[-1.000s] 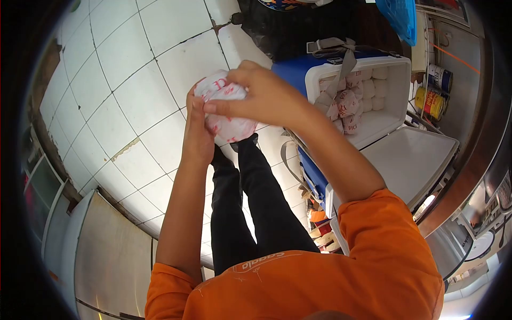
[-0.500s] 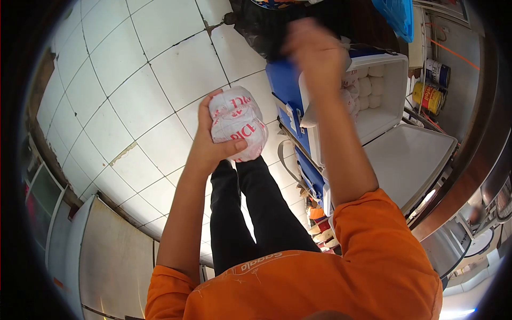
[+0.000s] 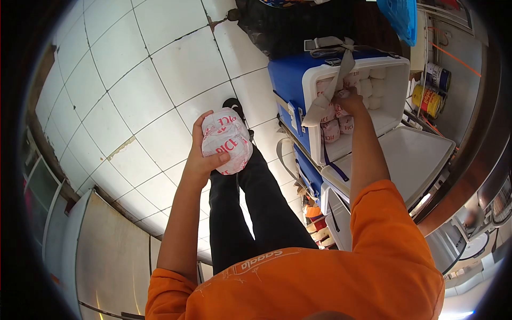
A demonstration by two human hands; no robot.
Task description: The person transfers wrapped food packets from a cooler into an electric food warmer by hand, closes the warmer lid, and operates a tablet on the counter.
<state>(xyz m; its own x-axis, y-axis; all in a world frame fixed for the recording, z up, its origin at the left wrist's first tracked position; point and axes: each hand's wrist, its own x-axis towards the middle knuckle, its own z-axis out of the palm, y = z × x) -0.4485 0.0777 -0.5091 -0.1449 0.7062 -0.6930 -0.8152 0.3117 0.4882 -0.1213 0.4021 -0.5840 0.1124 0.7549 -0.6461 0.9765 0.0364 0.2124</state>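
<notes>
My left hand [image 3: 200,162] is closed round two round packets in white paper with red lettering, one packet [image 3: 226,152] nearer me and the other packet [image 3: 220,124] beyond it. They are held over the floor, in front of my legs. On the right, my right hand [image 3: 351,102] reaches inside an open blue cooler box [image 3: 292,74] with a white lining. Its fingers curl on a paper-wrapped packet [image 3: 342,94] among several similar packets [image 3: 330,130] stacked there. Plain white packets [image 3: 375,88] sit deeper in the box. A grey strap [image 3: 320,109] hangs across the box's opening.
The cooler's white lid [image 3: 405,160] hangs open toward me. Beyond the box lies a black plastic bag [image 3: 266,26], with a blue plastic piece [image 3: 400,18] near it. Tins [image 3: 426,98] stand at the right. White floor tiles [image 3: 176,69] spread left; a metal cabinet [image 3: 114,256] stands lower left.
My right hand has come down from beyond the cooler's opening into the box, onto the packets. The grey strap now hangs over the opening. My left hand has shifted slightly toward me and left.
</notes>
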